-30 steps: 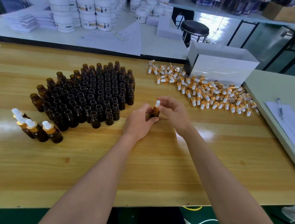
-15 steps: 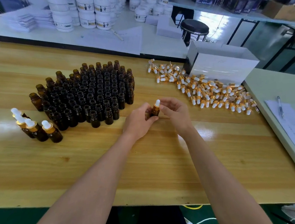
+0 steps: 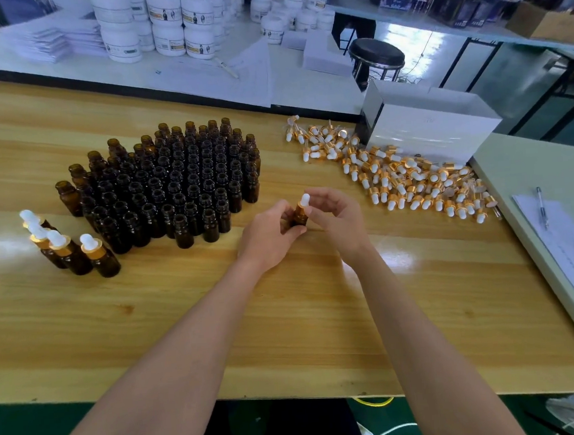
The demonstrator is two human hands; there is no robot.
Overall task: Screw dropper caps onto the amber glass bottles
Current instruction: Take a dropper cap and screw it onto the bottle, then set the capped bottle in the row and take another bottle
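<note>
Amber glass bottle (image 3: pixel 300 214) held upright just above the pale wooden desk (image 3: pixel 217 308), nearest of all the work. Gripped round its smooth dark body by the curled fingers of the left hand (image 3: pixel 269 232); pinched at the neck by thumb and fingertips of the right hand (image 3: pixel 337 220), on a dropper cap (image 3: pixel 305 200) with a gold collar and a soft white bulb. Looks mid-twist; cannot tell whether fully seated.

Off to the left, a small group of capped bottles (image 3: pixel 71 248), upright, finished. Beyond, a tight block of open bottles (image 3: pixel 179 177): round-shouldered, glossy brown, threaded necks bare. By far the larger share, so seemingly early in the job.

Farther right, a loose heap of spare caps (image 3: pixel 406 177), shiny gold bands, matte white bulbs, thin clear pipettes, just beside a white box (image 3: pixel 433 133). At the back, stacked white jars (image 3: pixel 167 24).
</note>
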